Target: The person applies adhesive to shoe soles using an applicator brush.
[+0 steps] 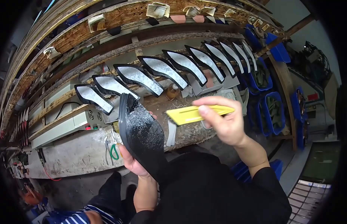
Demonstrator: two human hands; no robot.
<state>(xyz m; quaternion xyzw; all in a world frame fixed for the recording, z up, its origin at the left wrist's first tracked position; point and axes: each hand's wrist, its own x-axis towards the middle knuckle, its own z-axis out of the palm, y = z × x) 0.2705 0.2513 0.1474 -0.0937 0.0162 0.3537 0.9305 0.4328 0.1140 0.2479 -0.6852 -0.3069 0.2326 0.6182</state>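
Observation:
My left hand [134, 163] is wrapped around a black shoe sole [143, 134], tilted up in front of my body. The upper part of its face looks wet and glossy, with a streaky texture. In my right hand [227, 123] is a flat yellow brush [192, 114], gripped between thumb and fingers. Its dark edge points left toward the sole, with a gap between them. Behind my hands, a row of black soles with whitish faces [162, 71] leans along a wooden rack.
Pliers [107, 149] and green-handled scissors [114, 151] lie on the worn bench [69, 162]. A bottle of amber liquid [172, 92] stands beneath the row. Blue baskets [270, 112] hang at right. Another person in a striped top [102, 212] is at lower left.

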